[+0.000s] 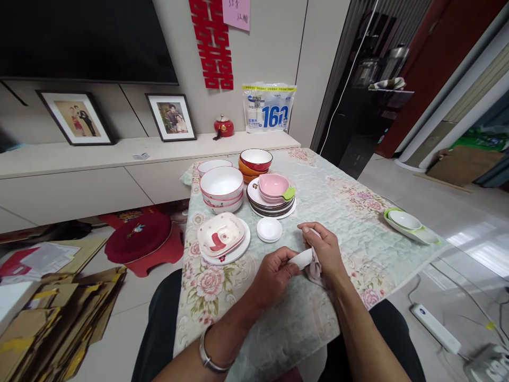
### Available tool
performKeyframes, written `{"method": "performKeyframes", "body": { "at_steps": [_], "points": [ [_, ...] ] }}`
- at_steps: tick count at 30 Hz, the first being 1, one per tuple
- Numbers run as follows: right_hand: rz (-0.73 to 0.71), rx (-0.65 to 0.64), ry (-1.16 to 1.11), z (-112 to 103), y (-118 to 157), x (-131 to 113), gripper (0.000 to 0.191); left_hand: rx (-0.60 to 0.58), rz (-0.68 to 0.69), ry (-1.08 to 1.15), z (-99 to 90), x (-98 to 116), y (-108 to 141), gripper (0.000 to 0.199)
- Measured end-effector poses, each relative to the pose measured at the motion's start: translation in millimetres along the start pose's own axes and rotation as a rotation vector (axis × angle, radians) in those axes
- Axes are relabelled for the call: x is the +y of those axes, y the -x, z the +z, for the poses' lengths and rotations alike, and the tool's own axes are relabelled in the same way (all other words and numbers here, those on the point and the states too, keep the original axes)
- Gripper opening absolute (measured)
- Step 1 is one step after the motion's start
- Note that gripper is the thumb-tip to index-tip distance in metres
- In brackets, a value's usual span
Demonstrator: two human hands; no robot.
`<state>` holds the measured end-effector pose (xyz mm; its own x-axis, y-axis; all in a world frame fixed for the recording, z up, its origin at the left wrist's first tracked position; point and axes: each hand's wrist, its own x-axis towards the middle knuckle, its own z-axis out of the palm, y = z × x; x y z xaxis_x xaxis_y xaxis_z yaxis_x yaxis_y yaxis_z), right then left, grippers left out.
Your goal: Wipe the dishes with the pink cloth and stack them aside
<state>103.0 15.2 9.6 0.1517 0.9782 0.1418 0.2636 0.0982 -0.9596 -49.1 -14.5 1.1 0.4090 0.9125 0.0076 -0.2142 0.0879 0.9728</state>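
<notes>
White dish (300,259) is pinched in the left hand (277,271), above the table (286,323); the right hand (325,248) grips a pinkish cloth (314,269) against it. Stacked small white dishes (269,229) sit beyond the left hand.

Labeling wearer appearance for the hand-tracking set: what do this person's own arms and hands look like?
Left hand: ungloved, with a smooth, rounded silver-coloured bangle at the wrist. Right hand: ungloved, nothing worn at the wrist. No sleeves show on either forearm; upper arms are out of frame. No cables or markings visible on either arm.
</notes>
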Motion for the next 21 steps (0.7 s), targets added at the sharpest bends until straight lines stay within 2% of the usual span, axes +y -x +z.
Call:
{"method": "performKeyframes", "body": {
  "at_steps": [2,4,6,8,10,13,15,16,18,21],
  "points": [
    [-0.057,0.058,0.082,3,3,0,0.026,0.019,-0.026,0.046,0.4,-2,-2,0.016],
    [-0.227,0.109,0.235,10,9,-4,0.023,0.019,-0.022,0.079,1.1,-3,-3,0.018],
    [-0.410,0.096,0.363,17,15,-10,0.023,0.018,0.010,0.093,1.6,-3,-3,0.018],
    [-0.507,0.059,0.399,19,17,-13,0.024,0.024,0.033,0.097,1.8,-2,-3,0.018],
    [-0.449,0.072,0.317,18,15,-13,0.022,0.024,0.017,0.131,1.8,-2,-2,0.017],
    [-0.127,0.113,-0.001,10,7,-8,0.024,0.035,-0.026,0.269,1.9,-5,-1,0.018],
    [0.072,0.087,-0.221,5,2,-4,0.029,0.044,-0.043,0.358,1.7,-7,-1,0.022],
    [0.127,0.063,-0.292,3,1,-3,0.032,0.042,-0.056,0.383,1.5,-7,-2,0.024],
    [0.145,0.027,-0.318,-1,-1,-1,0.034,0.029,-0.086,0.379,0.8,-7,-2,0.027],
    [0.013,0.001,-0.112,-3,0,-1,0.027,0.017,-0.110,0.265,0.1,-5,-2,0.029]
  ]
}}
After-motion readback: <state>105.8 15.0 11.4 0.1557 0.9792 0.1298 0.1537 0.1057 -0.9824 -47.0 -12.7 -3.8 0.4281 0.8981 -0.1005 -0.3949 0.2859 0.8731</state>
